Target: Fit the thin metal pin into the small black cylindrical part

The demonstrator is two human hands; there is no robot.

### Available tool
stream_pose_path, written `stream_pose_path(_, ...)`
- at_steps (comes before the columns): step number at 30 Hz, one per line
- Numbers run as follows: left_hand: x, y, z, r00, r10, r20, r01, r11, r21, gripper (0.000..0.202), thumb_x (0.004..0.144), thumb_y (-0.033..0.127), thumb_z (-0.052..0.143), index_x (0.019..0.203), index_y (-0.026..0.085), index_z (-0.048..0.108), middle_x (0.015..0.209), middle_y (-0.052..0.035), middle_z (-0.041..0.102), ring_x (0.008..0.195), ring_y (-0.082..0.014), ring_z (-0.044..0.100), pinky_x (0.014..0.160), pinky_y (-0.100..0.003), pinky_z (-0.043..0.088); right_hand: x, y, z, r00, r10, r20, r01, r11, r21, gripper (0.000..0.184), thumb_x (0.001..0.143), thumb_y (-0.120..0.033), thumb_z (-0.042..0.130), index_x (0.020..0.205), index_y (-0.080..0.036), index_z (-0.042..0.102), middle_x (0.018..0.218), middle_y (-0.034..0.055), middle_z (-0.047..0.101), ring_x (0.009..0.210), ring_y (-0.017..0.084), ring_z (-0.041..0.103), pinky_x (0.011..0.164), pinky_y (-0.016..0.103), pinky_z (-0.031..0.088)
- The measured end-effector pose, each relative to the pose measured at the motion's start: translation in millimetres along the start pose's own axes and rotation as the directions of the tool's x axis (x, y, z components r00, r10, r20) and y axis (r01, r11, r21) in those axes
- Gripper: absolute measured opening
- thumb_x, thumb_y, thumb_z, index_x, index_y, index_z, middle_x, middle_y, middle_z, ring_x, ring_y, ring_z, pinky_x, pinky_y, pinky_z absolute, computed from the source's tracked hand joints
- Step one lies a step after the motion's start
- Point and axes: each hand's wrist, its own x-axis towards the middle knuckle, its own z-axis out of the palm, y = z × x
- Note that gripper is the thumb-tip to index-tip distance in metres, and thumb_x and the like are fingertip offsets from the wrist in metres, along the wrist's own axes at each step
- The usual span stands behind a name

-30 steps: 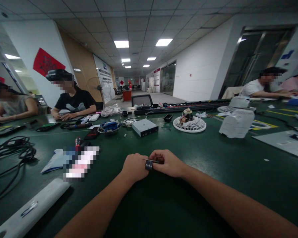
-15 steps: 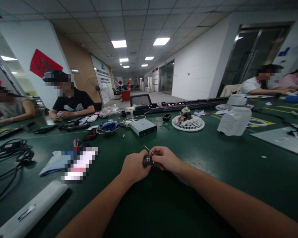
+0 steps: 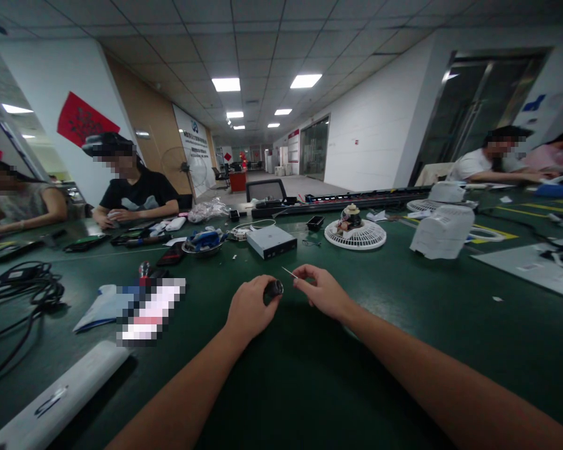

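Observation:
My left hand point(image 3: 252, 306) grips a small dark cylindrical part point(image 3: 273, 289) between its fingertips, and the part's far end shows. My right hand point(image 3: 323, 292) pinches a thin metal needle point(image 3: 289, 272), whose tip points up and left, a little apart from the dark part. Both hands hover close together above the green workbench point(image 3: 281, 387), and my forearms reach in from the bottom corners.
A silver drive box point(image 3: 271, 242), a white fan guard point(image 3: 355, 235) and a white plastic housing point(image 3: 443, 232) stand ahead. Black cables point(image 3: 21, 287) lie at left, with a long white box point(image 3: 56, 397) near the front. Seated co-workers point(image 3: 131, 184) work along both sides.
My hands have drawn apart. The needle, earlier against the dark part, now sits clear of it in my right hand, which has moved right and slightly up.

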Motion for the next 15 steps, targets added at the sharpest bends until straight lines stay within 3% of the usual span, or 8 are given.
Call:
stream_pose_path(3,2.7,-9.1,-0.7,0.997,-0.056,-0.044,0.059,0.997,0.057,0.017,0.082,0.025,0.063,0.099,0.024,0.063,0.097,-0.0015,0.068,0.090,-0.0207,0.062,0.081,-0.033,0.045,1.7,4.3,-9.4,0.989,-0.146,-0.014,0.138,0.961,-0.240,0.013,0.083,-0.026,0.057,0.093,-0.018,0.060,0.081,0.0022,0.067,0.059,0.011,0.056,0.053,0.024,0.041)
stream_pose_path(8,4.6,-16.5,-3.9,0.990,-0.134,-0.040,0.138,0.984,0.117,0.016,0.081,0.026,0.065,0.097,0.024,0.064,0.096,-0.0014,0.068,0.089,-0.0208,0.062,0.081,-0.033,0.045,2.4,6.8,-14.4,0.983,-0.167,0.071,0.181,0.914,-0.363,0.014,0.083,-0.025,0.058,0.093,-0.019,0.065,0.077,0.0018,0.068,0.066,0.014,0.059,0.060,0.027,0.043)
stream_pose_path(15,1.9,-1.4,-8.6,0.998,0.019,0.061,-0.028,0.988,0.149,0.020,0.081,0.020,0.063,0.101,0.023,0.063,0.099,-0.0015,0.068,0.094,-0.0215,0.061,0.082,-0.034,0.043,-0.6,0.3,-11.9,0.970,-0.191,0.154,0.237,0.887,-0.396,0.018,0.084,-0.026,0.057,0.094,-0.021,0.071,0.086,0.0030,0.072,0.075,0.017,0.063,0.068,0.029,0.046)
